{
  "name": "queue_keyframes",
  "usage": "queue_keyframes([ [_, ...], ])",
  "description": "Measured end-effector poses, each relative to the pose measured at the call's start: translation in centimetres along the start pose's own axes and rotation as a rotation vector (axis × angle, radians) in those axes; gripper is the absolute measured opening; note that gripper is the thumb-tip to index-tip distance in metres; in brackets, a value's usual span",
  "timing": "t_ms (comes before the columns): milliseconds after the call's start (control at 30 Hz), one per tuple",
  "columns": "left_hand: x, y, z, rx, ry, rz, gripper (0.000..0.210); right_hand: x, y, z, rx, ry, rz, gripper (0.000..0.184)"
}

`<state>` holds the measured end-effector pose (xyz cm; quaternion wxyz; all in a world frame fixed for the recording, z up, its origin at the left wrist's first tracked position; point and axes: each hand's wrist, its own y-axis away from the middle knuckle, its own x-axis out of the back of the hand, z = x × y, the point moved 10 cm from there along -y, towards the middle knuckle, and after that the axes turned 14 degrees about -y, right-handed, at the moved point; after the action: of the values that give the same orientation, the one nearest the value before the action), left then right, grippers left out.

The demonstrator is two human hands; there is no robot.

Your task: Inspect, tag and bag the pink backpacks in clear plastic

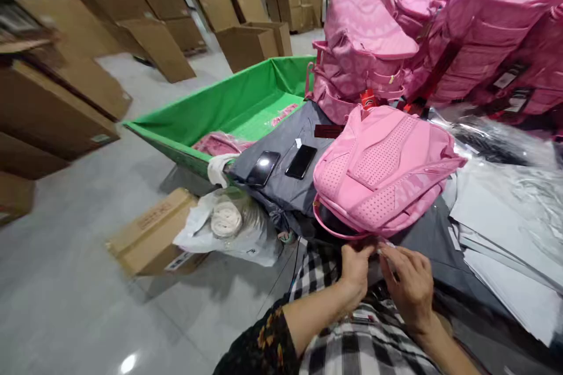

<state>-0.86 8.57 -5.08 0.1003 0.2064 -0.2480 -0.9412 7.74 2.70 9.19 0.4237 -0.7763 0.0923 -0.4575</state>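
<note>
We have the pink bag (382, 170) lying straps-up on the grey cloth (284, 135), our left hand (355, 272) and right hand (409, 281) close together at its near end; we cannot tell what the fingers grip. Work there seems unfinished; other bags (356, 41) stand behind.

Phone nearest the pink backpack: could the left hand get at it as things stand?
Probably yes: the phone lies uncovered on the grey cloth, and the way left of the pink backpack looks free, though the left hand is at its near edge.
</note>
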Motion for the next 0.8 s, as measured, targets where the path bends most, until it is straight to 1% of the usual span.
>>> queue_keyframes([
  [133,-0.4,-0.1,0.2,-0.013,0.043,-0.001,0.025,-1.0,-0.5,1.5,-0.062,0.12,0.036,0.005],
  [267,0.6,0.2,-0.2,0.009,0.033,-0.008,0.024,-2.3,-0.3,2.2,-0.079,0.115,-0.002,0.009],
  [400,1.6,0.7,0.4,-0.006,-0.076,-0.034,0.026,-3.3,0.0,1.5,-0.036,0.133,-0.095,0.012],
  [500,1.2,1.0,1.3,-0.047,-0.069,-0.047,0.026,-3.9,0.0,0.7,0.0,0.126,-0.191,0.014],
  [600,0.1,1.6,1.8,-0.028,-0.067,-0.091,0.031,-4.0,-0.1,0.7,-0.021,0.115,-0.242,0.017],
  [667,-0.2,2.2,2.1,-0.016,-0.084,-0.135,0.036,-3.9,-0.2,0.8,-0.035,0.124,-0.243,0.013],
  [733,0.4,2.8,2.6,-0.033,-0.109,-0.144,0.037,-3.6,-0.5,1.0,-0.049,0.121,-0.221,0.011],
  [800,1.5,2.9,2.9,-0.075,-0.138,-0.121,0.035,-3.3,-0.7,1.3,-0.074,0.095,-0.184,0.015],
])
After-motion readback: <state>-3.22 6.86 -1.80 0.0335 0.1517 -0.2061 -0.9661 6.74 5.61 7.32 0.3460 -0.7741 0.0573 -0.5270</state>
